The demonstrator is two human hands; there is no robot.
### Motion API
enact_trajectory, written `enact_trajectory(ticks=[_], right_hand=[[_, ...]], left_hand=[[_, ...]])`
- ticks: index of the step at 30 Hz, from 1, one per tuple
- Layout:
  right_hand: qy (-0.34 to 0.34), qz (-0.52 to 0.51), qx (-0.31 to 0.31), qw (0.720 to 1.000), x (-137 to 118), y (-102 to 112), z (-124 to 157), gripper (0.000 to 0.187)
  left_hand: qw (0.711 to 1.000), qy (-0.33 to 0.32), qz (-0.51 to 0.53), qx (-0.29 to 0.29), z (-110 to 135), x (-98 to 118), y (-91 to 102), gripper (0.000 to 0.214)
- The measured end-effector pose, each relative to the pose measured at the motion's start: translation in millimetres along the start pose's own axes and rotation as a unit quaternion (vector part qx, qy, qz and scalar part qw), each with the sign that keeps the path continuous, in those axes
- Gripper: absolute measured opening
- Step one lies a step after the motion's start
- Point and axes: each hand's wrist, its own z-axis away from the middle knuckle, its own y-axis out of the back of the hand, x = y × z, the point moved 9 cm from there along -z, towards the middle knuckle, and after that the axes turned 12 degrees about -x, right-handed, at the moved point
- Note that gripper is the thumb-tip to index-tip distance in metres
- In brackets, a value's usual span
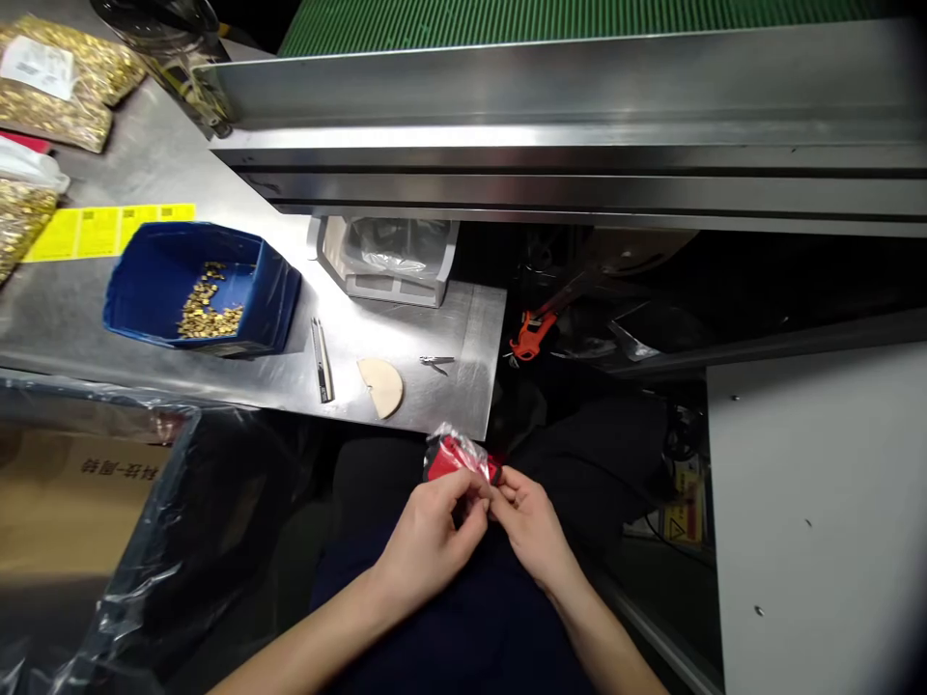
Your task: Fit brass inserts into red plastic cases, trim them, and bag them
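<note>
Over my lap, just off the metal table's front edge, a red and black item in clear plastic wrap point(453, 456) is between my hands; its exact kind does not show. My left hand point(438, 526) pinches the wrap with thumb and forefinger. On the item's right side, my right hand point(525, 516) grips it with closed fingers, the tips nearly meeting the left ones. Closest on the table are a half-round wooden piece point(383, 386), a small metal tool point(435, 362) and a pen-like tool point(323, 362).
A blue bin point(279, 299) with small brass parts and a grey bin point(398, 290) with clear plastic stand on the metal table point(348, 261). Bags of brass parts point(79, 106) lie at left. Above runs a metal rail point(543, 97) beside a green ribbed belt point(579, 14). Orange-handled cutters point(534, 333) hang right.
</note>
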Motion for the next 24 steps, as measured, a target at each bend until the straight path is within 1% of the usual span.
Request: enact_trajectory(ticks=[2, 4, 6, 7, 8, 10, 12, 14, 15, 16, 17, 18, 21, 22, 24], right_hand=[[-0.026, 0.007, -0.038, 0.999, 2, -2, 1, 0.023], [-0.033, -0.050, -0.041, 0.997, -1, 1, 5, 0.026], [-0.041, -0.125, -0.040, 0.990, -4, 5, 10, 0.029], [-0.049, -0.148, -0.044, 0.987, -5, 5, 12, 0.030], [-0.059, -0.160, -0.052, 0.984, -7, 5, 15, 0.031], [-0.078, -0.155, -0.070, 0.982, -11, 4, 19, 0.035], [-0.084, -0.099, -0.112, 0.985, -20, -3, 24, 0.042], [-0.065, 0.042, -0.167, 0.983, -36, -12, 28, 0.041], [-0.046, 0.130, -0.186, 0.973, -46, -16, 30, 0.036], [-0.023, 0.210, -0.191, 0.959, -56, -19, 32, 0.028], [0.002, 0.268, -0.182, 0.946, -66, -20, 34, 0.020], [0.029, 0.301, -0.164, 0.939, -76, -20, 35, 0.015], [0.115, 0.324, -0.103, 0.933, -100, -17, 40, 0.012], [0.144, 0.328, -0.091, 0.929, -106, -18, 42, 0.010], [0.192, 0.338, -0.078, 0.918, -113, -24, 45, 0.007]], left_hand=[[0.998, -0.050, -0.026, -0.014, 3, 9, 2.4, 0.018], [0.990, -0.105, -0.092, -0.035, 8, 21, 3.9, 0.030], [0.975, -0.137, -0.161, -0.071, 10, 29, 2.8, 0.055], [0.969, -0.144, -0.178, -0.093, 10, 31, 2.1, 0.065], [0.966, -0.146, -0.177, -0.116, 9, 31, 1.7, 0.071], [0.973, -0.130, -0.121, -0.150, 6, 28, 4.0, 0.074], [0.985, -0.084, -0.019, -0.149, 0, 20, 12.1, 0.077], [0.988, -0.030, 0.090, -0.123, -4, 7, 22.5, 0.078], [0.983, -0.008, 0.142, -0.117, -5, 1, 25.7, 0.077], [0.974, 0.010, 0.190, -0.121, -4, -3, 26.7, 0.076], [0.962, 0.024, 0.235, -0.134, -3, -7, 26.0, 0.077], [0.948, 0.036, 0.277, -0.155, -1, -10, 23.6, 0.079], [0.907, 0.054, 0.354, -0.221, 8, -12, 14.6, 0.079], [0.898, 0.053, 0.370, -0.234, 11, -12, 12.7, 0.076], [0.888, 0.039, 0.392, -0.237, 14, -9, 13.3, 0.066]])
